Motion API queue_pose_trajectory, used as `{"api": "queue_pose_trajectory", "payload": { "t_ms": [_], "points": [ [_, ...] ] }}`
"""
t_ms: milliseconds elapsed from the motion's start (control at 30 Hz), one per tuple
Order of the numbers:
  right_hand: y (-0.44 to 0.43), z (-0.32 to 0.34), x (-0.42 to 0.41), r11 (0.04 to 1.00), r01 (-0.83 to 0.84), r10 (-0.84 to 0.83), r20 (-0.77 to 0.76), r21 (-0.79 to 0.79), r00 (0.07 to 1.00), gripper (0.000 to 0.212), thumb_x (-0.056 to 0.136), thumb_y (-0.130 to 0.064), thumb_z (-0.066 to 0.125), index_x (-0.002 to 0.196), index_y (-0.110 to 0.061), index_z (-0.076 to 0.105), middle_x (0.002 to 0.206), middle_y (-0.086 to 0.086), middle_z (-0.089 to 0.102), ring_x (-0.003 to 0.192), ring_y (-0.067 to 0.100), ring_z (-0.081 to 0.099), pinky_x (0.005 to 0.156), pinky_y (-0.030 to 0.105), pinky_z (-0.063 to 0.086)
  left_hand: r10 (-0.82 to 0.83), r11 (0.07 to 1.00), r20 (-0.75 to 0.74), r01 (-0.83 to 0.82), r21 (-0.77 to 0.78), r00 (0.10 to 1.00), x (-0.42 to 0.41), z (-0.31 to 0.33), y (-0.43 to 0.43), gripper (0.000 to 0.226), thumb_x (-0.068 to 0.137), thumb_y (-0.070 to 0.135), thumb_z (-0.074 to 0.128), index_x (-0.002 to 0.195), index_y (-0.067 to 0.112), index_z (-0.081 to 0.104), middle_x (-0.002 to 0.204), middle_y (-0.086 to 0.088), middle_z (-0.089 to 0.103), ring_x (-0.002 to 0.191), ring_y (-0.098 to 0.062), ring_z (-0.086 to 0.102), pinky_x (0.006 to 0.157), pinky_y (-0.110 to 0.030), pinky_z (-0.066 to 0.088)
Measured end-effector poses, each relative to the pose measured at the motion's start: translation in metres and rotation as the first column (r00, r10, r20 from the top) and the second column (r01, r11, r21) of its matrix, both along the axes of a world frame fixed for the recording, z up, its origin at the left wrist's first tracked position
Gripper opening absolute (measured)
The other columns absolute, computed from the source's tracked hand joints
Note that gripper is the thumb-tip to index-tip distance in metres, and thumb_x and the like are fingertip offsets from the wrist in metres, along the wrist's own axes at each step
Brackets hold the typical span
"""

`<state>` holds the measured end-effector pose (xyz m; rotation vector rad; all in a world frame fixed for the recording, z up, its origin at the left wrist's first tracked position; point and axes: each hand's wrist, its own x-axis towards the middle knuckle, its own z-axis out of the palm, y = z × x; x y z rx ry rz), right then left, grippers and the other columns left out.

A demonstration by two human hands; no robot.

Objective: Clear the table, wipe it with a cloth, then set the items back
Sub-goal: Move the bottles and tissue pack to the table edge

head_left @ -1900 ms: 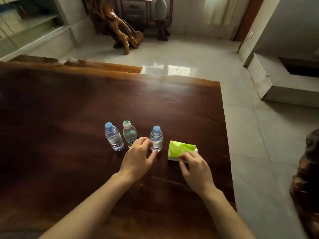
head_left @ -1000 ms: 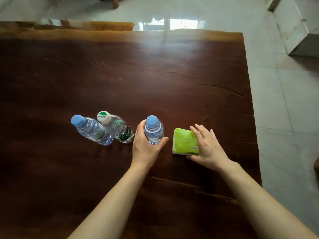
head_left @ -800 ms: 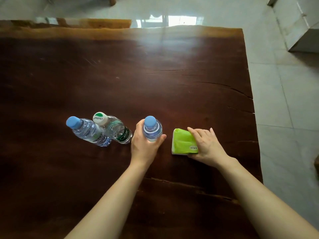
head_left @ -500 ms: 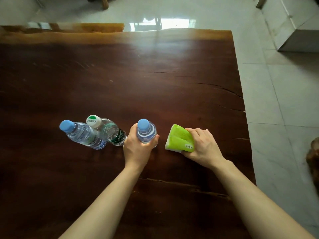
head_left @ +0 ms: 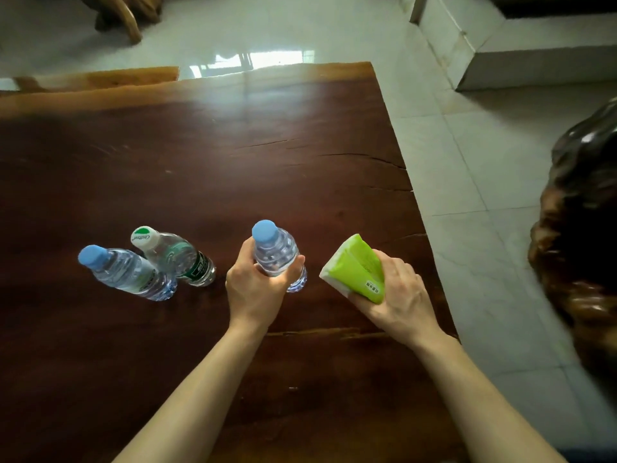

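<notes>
The right hand (head_left: 397, 295) is wrapped around a green tissue pack (head_left: 359, 269), tipped up on edge off the wooden table (head_left: 200, 162), while the left hand (head_left: 257, 289) clasps a blue-capped water bottle (head_left: 277, 252) low on its body, apparently so both can be cleared at once. Just left of that grip, a white-capped bottle (head_left: 173, 252) and another blue-capped bottle (head_left: 123, 272) stand touching, waiting their turn.
</notes>
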<state>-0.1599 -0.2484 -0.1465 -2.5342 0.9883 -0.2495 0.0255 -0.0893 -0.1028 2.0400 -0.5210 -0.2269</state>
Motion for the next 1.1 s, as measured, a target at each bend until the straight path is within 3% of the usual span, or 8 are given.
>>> {"api": "queue_pose_trajectory", "payload": {
  "t_ms": [300,467,700,833,933,1100],
  "points": [
    [0.043,0.029,-0.087,0.942,0.314,-0.317,0.001,0.118,0.949,0.107,0.070,-0.087,0.048,0.150,-0.018,0.032,0.131,0.009,0.055,0.120,0.029,0.053,0.101,0.046,0.046,-0.240,0.967,0.019,0.241,-0.086,0.971,-0.040,0.029,-0.023,0.063,0.069,0.036,0.090,0.121,0.015,0.062,0.102,0.003,0.074,0.086,-0.011,0.073,0.082,-0.041,0.060],
    [0.065,0.026,-0.133,0.872,0.469,-0.467,-0.045,0.143,0.883,0.100,0.073,-0.062,0.074,0.150,-0.011,0.036,0.131,0.015,0.055,0.119,0.034,0.053,0.098,0.044,0.044,-0.356,0.927,0.011,0.354,-0.122,0.935,-0.079,0.033,-0.050,0.062,0.069,0.031,0.091,0.122,0.015,0.062,0.105,0.001,0.073,0.093,-0.016,0.072,0.085,-0.041,0.060],
    [0.080,-0.013,-0.171,0.765,0.634,-0.625,-0.109,0.112,0.773,0.095,0.068,-0.054,0.083,0.140,-0.003,0.049,0.114,0.025,0.063,0.103,0.044,0.061,0.085,0.050,0.049,-0.462,0.884,-0.103,0.448,-0.133,0.881,-0.132,0.014,-0.094,0.066,0.065,0.030,0.091,0.123,0.022,0.062,0.105,0.003,0.074,0.094,-0.019,0.072,0.087,-0.045,0.058],
    [0.085,-0.038,-0.174,0.700,0.714,-0.710,-0.075,0.029,0.700,0.093,0.063,-0.070,0.064,0.125,-0.001,0.063,0.096,0.025,0.064,0.082,0.044,0.064,0.070,0.049,0.050,-0.496,0.868,-0.143,0.489,-0.081,0.857,-0.153,-0.002,-0.116,0.068,0.063,0.032,0.091,0.125,0.022,0.063,0.106,0.004,0.074,0.096,-0.016,0.071,0.089,-0.042,0.057],
    [0.085,-0.050,-0.174,0.661,0.750,-0.751,-0.028,-0.021,0.660,0.088,0.064,-0.069,0.066,0.123,-0.004,0.065,0.098,0.021,0.063,0.080,0.042,0.061,0.070,0.048,0.047,-0.517,0.856,-0.145,0.514,-0.059,0.844,-0.167,-0.011,-0.129,0.067,0.063,0.032,0.090,0.124,0.024,0.063,0.106,0.007,0.074,0.096,-0.011,0.071,0.089,-0.040,0.057],
    [0.073,-0.059,-0.174,0.706,0.708,-0.706,-0.051,0.022,0.706,0.086,0.061,-0.062,0.065,0.122,-0.002,0.066,0.095,0.021,0.063,0.075,0.042,0.063,0.066,0.047,0.048,-0.538,0.841,-0.129,0.541,-0.013,0.833,-0.181,-0.022,-0.148,0.067,0.062,0.034,0.091,0.122,0.023,0.063,0.107,0.008,0.074,0.097,-0.011,0.070,0.089,-0.038,0.056]
  ]
}}
